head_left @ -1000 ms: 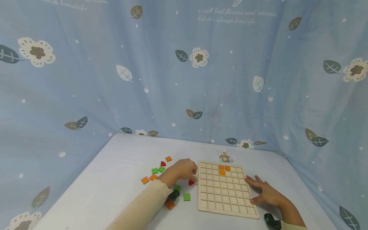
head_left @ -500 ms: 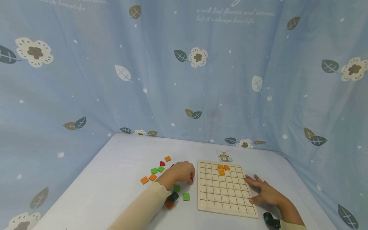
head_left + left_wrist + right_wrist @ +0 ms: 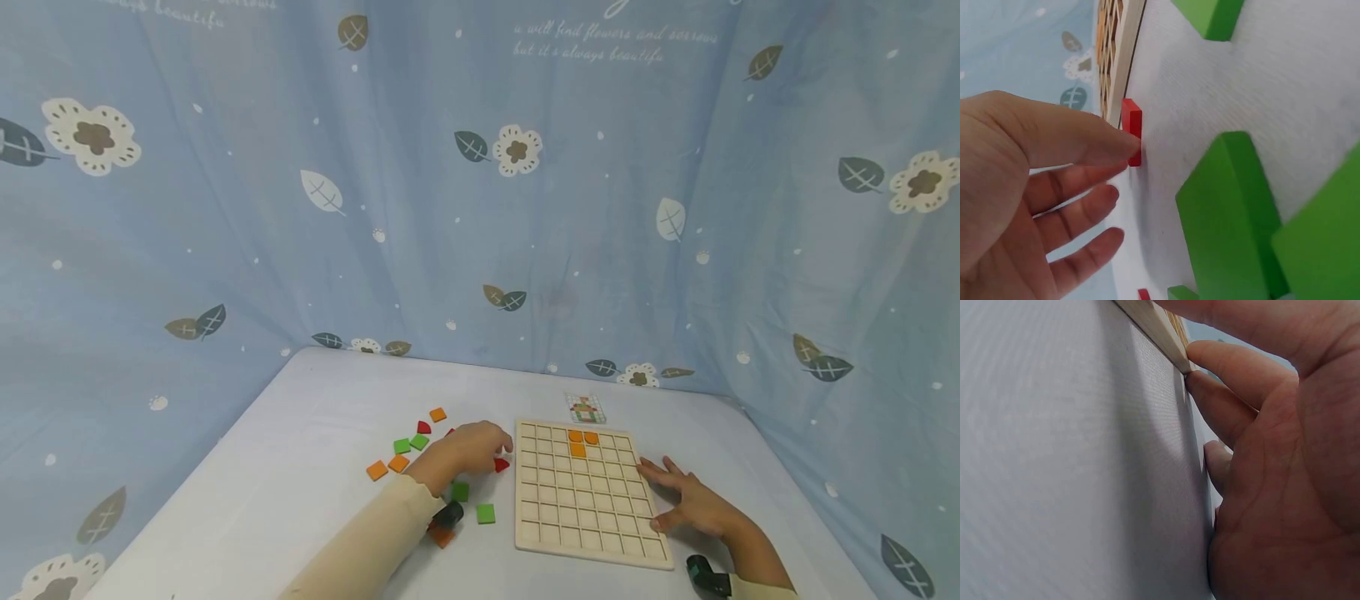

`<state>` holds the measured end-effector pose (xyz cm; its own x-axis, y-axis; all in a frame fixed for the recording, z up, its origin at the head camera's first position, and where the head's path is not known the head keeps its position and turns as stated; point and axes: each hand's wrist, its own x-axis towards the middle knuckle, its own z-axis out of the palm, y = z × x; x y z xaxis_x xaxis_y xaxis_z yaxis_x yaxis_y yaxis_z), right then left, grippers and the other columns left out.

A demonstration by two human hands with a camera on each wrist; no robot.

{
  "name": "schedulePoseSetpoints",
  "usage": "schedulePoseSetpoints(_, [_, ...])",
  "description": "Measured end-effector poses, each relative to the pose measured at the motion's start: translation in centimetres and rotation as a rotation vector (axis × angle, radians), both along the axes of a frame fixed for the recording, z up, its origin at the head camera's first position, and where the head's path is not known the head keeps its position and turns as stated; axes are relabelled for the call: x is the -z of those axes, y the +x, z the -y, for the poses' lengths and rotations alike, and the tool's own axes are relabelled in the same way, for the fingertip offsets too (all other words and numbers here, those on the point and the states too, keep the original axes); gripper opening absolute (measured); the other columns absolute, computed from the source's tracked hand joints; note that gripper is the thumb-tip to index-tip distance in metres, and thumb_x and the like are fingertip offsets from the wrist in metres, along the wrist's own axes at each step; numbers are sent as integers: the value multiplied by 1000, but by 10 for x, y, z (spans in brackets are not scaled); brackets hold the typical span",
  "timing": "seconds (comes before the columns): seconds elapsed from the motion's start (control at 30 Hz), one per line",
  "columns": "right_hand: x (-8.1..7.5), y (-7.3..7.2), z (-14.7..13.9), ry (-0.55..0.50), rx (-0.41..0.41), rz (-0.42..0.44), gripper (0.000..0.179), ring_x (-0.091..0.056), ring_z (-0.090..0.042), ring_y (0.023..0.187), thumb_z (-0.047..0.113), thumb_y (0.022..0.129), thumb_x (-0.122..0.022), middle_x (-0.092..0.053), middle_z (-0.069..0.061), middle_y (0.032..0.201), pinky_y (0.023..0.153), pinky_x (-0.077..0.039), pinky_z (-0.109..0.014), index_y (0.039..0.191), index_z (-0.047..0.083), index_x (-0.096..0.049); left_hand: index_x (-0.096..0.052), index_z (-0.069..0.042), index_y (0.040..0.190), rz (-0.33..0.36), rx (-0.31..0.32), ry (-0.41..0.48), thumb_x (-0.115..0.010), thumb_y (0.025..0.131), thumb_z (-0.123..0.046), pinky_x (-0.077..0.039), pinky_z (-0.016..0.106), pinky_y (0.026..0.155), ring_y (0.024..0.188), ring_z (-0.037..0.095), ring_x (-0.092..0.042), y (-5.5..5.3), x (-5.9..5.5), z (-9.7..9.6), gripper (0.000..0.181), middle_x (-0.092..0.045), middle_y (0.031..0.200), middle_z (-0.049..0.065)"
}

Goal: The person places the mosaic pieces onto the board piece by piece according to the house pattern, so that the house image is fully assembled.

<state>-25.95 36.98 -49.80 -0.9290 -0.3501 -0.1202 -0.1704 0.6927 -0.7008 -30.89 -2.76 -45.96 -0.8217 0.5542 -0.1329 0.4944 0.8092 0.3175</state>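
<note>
Since the frame a second earlier, the left hand (image 3: 468,450) had drawn back a little toward the loose tiles, and the red tile (image 3: 501,464) had come with it, lying just clear of the fingertips on their board side.

From the head view, that tile lay flat on the worktop (image 3: 300,467) between the left grip and the left edge of the wooden grid board (image 3: 585,508), close to both. The left hand was much the nearer of the two hands. The right hand (image 3: 693,504) lay flat with spread fingers on the board's far right edge, holding nothing. Three orange tiles (image 3: 581,442) sat in the board's cells, beyond the left grip. Green squares (image 3: 486,513) and orange pieces lay nearer the person than the grip and to its outer side, and a pattern card (image 3: 586,408) lay past the board's far edge.

From the left wrist view, the left hand (image 3: 1035,187) was loosely open, one fingertip (image 3: 1125,147) pressed against the side of the red tile (image 3: 1132,130); nothing was pinched. The tile's long edge ran parallel to the board's rim (image 3: 1124,69), which stood just beyond it. Green tiles (image 3: 1229,212) lay at the palm side.

From the right wrist view, the right hand (image 3: 1272,475) had its fingers (image 3: 1222,369) straight, tips touching the board's edge (image 3: 1154,328).
</note>
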Motion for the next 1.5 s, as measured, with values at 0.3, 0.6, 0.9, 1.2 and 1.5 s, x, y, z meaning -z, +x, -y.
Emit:
schedulePoseSetpoints(0.3, [1,0,-4,-10,-16,0,97,6,-56,138,27,63,-87,-24,-25,153,99,13,-72,145,2,-43,-72,-19,88,-82,21,2,-74,84,-25,-46,28,65,69,8,-52,0,1,2,7,-59,78,-12])
schedulePoseSetpoints(0.6, [1,0,-6,5,-13,3,97,5,-56,138,28,63,-86,-23,-25,153,98,12,-73,146,2,-42,-70,-21,84,-89,47,31,-71,83,-14,-46,28,66,71,9,-51,-5,9,2,7,-57,77,-13])
schedulePoseSetpoints(0.9, [1,1,-6,0,-9,9,97,5,-57,137,27,64,-87,-24,-26,153,99,12,-73,145,2,-42,-72,-21,88,-91,80,35,-71,86,-15,-46,28,70,73,9,-51,-12,11,-3,6,-57,79,-12])
schedulePoseSetpoints(1.2, [1,2,2,22,3,4,98,3,-55,139,30,60,-86,-27,-23,153,101,11,-71,145,3,-44,-74,-19,99,-143,111,-8,-71,84,-12,-48,27,73,77,7,-53,-16,3,-7,17,-60,86,-11])
schedulePoseSetpoints(1.5, [-1,2,2,53,36,13,99,2,-54,139,32,60,-87,-26,-22,154,101,10,-72,145,5,-45,-74,-22,91,-117,84,-51,-72,85,-16,-47,28,70,75,8,-52,-22,6,-6,9,-59,83,-12])
